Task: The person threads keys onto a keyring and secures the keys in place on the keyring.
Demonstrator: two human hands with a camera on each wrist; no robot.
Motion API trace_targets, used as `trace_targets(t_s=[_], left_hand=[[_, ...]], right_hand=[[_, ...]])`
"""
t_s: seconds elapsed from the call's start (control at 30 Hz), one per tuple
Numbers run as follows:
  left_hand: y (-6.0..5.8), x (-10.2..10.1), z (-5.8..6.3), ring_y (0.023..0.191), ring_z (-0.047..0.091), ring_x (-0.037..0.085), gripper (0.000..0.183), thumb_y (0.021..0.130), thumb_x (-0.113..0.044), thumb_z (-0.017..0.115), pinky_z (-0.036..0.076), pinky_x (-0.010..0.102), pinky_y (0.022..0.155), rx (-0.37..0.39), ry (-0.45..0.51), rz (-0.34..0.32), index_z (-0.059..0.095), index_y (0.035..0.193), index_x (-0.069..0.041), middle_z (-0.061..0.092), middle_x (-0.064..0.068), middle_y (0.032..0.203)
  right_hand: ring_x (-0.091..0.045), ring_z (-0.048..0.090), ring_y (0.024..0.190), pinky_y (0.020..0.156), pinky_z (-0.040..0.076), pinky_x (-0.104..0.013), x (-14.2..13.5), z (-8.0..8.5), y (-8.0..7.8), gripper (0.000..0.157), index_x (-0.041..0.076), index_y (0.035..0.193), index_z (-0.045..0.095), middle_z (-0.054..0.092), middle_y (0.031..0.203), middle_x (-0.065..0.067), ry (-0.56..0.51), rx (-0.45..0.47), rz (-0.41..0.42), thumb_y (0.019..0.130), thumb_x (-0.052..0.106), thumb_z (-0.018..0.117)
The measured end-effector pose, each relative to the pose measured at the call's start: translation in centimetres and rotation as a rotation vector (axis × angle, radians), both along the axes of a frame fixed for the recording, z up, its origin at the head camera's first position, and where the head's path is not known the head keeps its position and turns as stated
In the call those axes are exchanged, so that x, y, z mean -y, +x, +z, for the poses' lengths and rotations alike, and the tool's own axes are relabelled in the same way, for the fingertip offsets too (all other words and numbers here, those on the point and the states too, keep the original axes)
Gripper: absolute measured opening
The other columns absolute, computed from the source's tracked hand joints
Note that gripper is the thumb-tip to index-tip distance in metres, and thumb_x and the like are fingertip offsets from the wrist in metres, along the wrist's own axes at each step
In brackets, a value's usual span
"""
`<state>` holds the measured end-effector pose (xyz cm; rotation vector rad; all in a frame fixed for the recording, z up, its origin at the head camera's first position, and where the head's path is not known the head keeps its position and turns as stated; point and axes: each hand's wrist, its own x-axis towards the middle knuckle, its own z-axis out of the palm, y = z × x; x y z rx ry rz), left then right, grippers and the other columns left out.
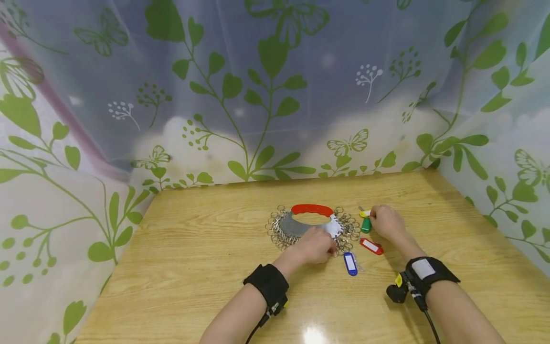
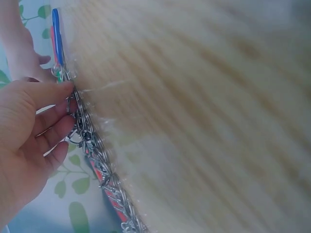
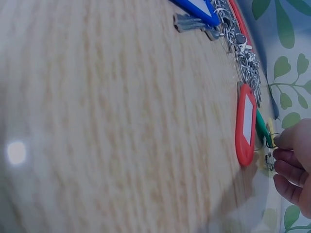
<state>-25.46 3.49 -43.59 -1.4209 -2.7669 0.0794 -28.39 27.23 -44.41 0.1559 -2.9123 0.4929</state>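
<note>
A metal key-ring holder (image 1: 296,227) with a red handle (image 1: 312,209) lies on the table, its curved edge lined with many small split rings (image 2: 80,109). My left hand (image 1: 316,244) rests at its near edge, thumb and fingers pinching a ring there. My right hand (image 1: 388,222) is to the right of the holder and pinches the yellow key tag (image 1: 365,213) at its ring end. Just below it lies a green key tag (image 1: 365,225), partly hidden in the right wrist view. A red key tag (image 3: 246,125) and a blue key tag (image 1: 350,263) lie nearer to me.
Metal keys (image 3: 188,22) lie beside the blue tag. The wooden table (image 1: 193,267) meets a leaf-and-butterfly patterned curtain (image 1: 275,95) at the back and sides. Each wrist wears a black strap (image 1: 267,285) with a camera and cable.
</note>
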Motion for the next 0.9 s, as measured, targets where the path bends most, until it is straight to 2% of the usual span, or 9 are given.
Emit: trace_targets(t_s=[0.13, 0.2, 0.3, 0.4, 0.53, 0.7, 0.9], left_hand=[[-0.1, -0.2, 0.1, 0.07, 0.054, 0.004, 0.016, 0.085, -0.016, 0.062, 0.04, 0.024, 0.073, -0.054, -0.043, -0.04, 0.067, 0.072, -0.025, 0.061, -0.013, 0.072], [0.0, -0.4, 0.2, 0.063, 0.048, 0.005, 0.022, 0.085, -0.016, 0.062, 0.039, 0.024, 0.072, -0.083, -0.073, -0.067, 0.059, 0.064, -0.023, 0.054, -0.012, 0.065], [0.0, -0.6, 0.3, 0.059, 0.04, 0.007, 0.028, 0.085, -0.016, 0.061, 0.037, 0.024, 0.069, -0.092, -0.108, -0.102, 0.047, 0.06, -0.021, 0.045, -0.01, 0.06], [0.0, -0.7, 0.3, 0.058, 0.04, 0.007, 0.027, 0.085, -0.014, 0.061, 0.036, 0.022, 0.063, -0.068, -0.107, -0.115, 0.047, 0.062, -0.02, 0.045, -0.009, 0.061], [0.2, -0.6, 0.4, 0.06, 0.047, 0.006, 0.021, 0.083, -0.009, 0.062, 0.038, 0.02, 0.06, -0.027, -0.073, -0.107, 0.054, 0.066, -0.018, 0.052, -0.008, 0.065], [0.3, -0.6, 0.7, 0.065, 0.054, 0.007, 0.014, 0.079, -0.007, 0.065, 0.043, 0.02, 0.062, -0.098, -0.067, -0.116, 0.061, 0.071, -0.017, 0.057, -0.007, 0.069], [0.2, -0.7, 0.8, 0.07, 0.054, 0.009, 0.006, 0.08, -0.011, 0.066, 0.043, 0.021, 0.066, -0.172, -0.098, -0.135, 0.067, 0.082, -0.017, 0.058, -0.004, 0.078]], right_hand=[[-0.028, 0.054, 0.072, 0.062, 0.044, -0.043, -0.1, 0.0, 0.3, 0.01, -0.004, 0.081, 0.062, 0.056, 0.079, -0.016, -0.011, -0.005, -0.006, 0.085, 0.003, 0.055], [-0.028, 0.054, 0.073, 0.063, 0.045, -0.043, -0.2, 0.0, 0.5, 0.01, -0.004, 0.082, 0.062, 0.056, 0.081, -0.016, -0.013, -0.001, -0.013, 0.085, 0.003, 0.056], [-0.028, 0.055, 0.074, 0.063, 0.045, -0.043, -0.4, -0.1, 0.6, 0.011, -0.005, 0.084, 0.063, 0.056, 0.081, -0.016, -0.016, 0.001, -0.016, 0.086, 0.003, 0.056], [-0.03, 0.056, 0.074, 0.063, 0.045, -0.044, -0.6, -0.2, 0.8, 0.011, -0.005, 0.084, 0.063, 0.057, 0.081, -0.016, -0.018, -0.019, -0.006, 0.085, 0.004, 0.056], [-0.031, 0.057, 0.074, 0.063, 0.045, -0.045, -0.8, -0.3, 1.0, 0.01, -0.003, 0.081, 0.063, 0.058, 0.08, -0.016, -0.03, -0.05, 0.008, 0.084, 0.004, 0.056], [-0.03, 0.057, 0.075, 0.062, 0.046, -0.044, -0.9, 0.1, 1.4, 0.012, -0.004, 0.085, 0.064, 0.06, 0.084, -0.018, -0.061, -0.041, 0.01, 0.086, 0.004, 0.055], [-0.027, 0.056, 0.072, 0.059, 0.045, -0.041, -1.2, 0.8, 1.7, 0.015, -0.006, 0.091, 0.063, 0.061, 0.087, -0.02, -0.119, -0.024, 0.013, 0.089, 0.006, 0.052]])
